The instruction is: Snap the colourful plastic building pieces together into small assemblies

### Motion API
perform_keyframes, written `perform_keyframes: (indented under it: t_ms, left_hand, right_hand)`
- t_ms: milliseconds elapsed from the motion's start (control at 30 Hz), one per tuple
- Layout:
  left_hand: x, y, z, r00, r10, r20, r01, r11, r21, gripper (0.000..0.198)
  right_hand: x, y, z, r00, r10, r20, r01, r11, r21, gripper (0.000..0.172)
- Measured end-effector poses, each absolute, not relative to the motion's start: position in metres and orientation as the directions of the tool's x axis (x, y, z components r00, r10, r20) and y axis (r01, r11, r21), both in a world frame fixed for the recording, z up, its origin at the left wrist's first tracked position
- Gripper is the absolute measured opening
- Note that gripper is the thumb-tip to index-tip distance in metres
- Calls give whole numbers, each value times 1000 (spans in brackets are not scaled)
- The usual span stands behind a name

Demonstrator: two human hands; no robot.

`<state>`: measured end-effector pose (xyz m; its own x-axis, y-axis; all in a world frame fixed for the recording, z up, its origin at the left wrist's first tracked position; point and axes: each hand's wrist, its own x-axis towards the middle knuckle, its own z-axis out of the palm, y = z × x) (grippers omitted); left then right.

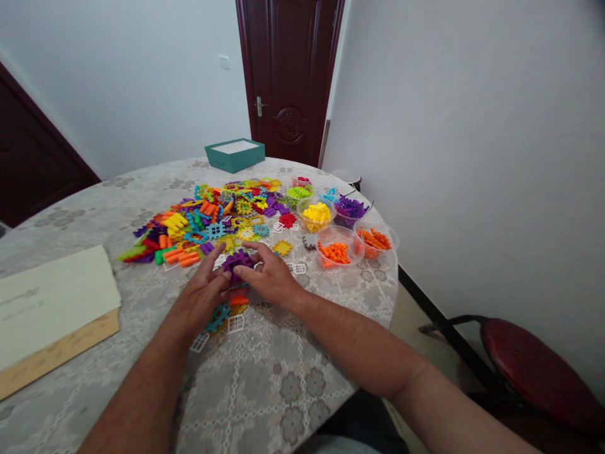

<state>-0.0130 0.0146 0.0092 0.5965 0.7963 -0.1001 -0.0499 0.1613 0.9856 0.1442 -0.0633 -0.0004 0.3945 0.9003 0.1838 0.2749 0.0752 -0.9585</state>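
Between my two hands is a purple toy building piece (237, 262) with notched edges. My left hand (201, 293) grips its left side, thumb against it. On its right side my right hand (270, 274) presses with the thumb, the index finger stretched along the far edge. Just below my hands lie an orange piece (239, 300), a blue notched piece (218, 318) and a white window frame piece (236, 323). A yellow notched plate (282, 248) rests right of my right fingers. Part of the purple piece is hidden by my fingers.
A heap of mixed coloured pieces (189, 221) spreads beyond my hands. At the right stand clear tubs of orange (334, 253), yellow (316, 214) and purple pieces (350, 208). A green box (235, 155) is at the back, cardboard sheets (57, 302) at left, a red chair (539, 372) at right.
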Motion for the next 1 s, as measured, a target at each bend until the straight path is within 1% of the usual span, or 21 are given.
perform_keyframes:
  t_ms: [67, 167, 267, 333, 433, 533, 600, 667, 800, 1000]
  left_hand:
    - [-13, 15, 8, 630, 769, -113, -24, 164, 986, 78]
    - [-13, 15, 8, 660, 742, -117, -7, 161, 987, 67]
    - [-15, 15, 9, 669, 729, -145, 30, 169, 985, 67]
    - [-15, 15, 10, 672, 721, -167, 45, 186, 982, 68]
    - [-15, 15, 11, 670, 725, -162, 15, 204, 979, 65]
    - [-13, 16, 11, 657, 739, -150, -27, 222, 975, 62]
    - [-13, 17, 11, 649, 746, -151, -39, 230, 972, 62]
    - [-13, 19, 9, 641, 751, -158, -34, 233, 972, 64]
    - [-14, 21, 5, 639, 750, -171, -10, 230, 973, 69]
    - [-14, 22, 5, 640, 746, -184, 11, 231, 973, 72]
  right_hand:
    - [143, -65, 1, 388, 898, 209, 332, 75, -940, 60]
    - [143, -67, 2, 341, 895, 287, 377, 149, -914, 47]
    - [144, -67, 3, 305, 896, 322, 403, 184, -896, 38]
    - [145, -67, 4, 296, 899, 323, 416, 183, -891, 36]
    - [146, -68, 6, 301, 891, 339, 416, 197, -888, 33]
    - [147, -66, 3, 321, 896, 308, 383, 175, -907, 36]
    - [147, -63, -1, 333, 907, 258, 351, 135, -927, 40]
    - [147, -60, -4, 353, 907, 229, 322, 112, -940, 40]
    - [147, -58, -6, 387, 886, 254, 328, 125, -937, 35]
    - [146, -61, -1, 383, 886, 261, 352, 121, -928, 34]
